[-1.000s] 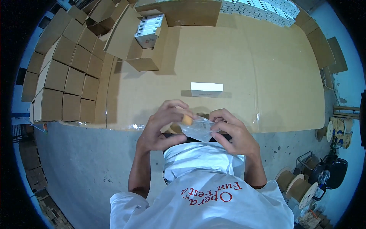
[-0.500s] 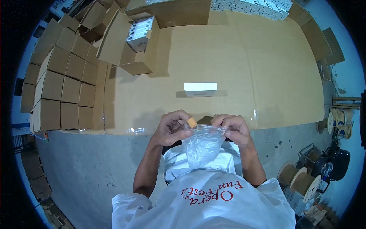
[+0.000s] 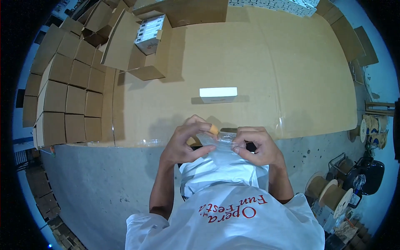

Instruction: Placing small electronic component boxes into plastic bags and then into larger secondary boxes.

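head view: two bare hands meet at the near edge of a flat, matte sheet of brown cardboard that covers the work surface. the left hand is curled, thumb and fingers pinched on the left side of a thin, glossy, clear plastic bag; one fingertip wears a small orange cap. the right hand is curled too, its fingers nipping the bag's right side, so the crinkled film is stretched between both hands, just above the person's lap. what the bag contains cannot be told.

a little farther, at the middle of the cardboard, lies one small white oblong box, smooth and sharp-edged, well apart from the hands. at far left stands one open brown carton with flaps raised, holding white packs in a row. left of it, closed square brown cartons are stacked in rows, too many to count surely. at near right, on the grey concrete floor, lie round wooden spools, at least two.
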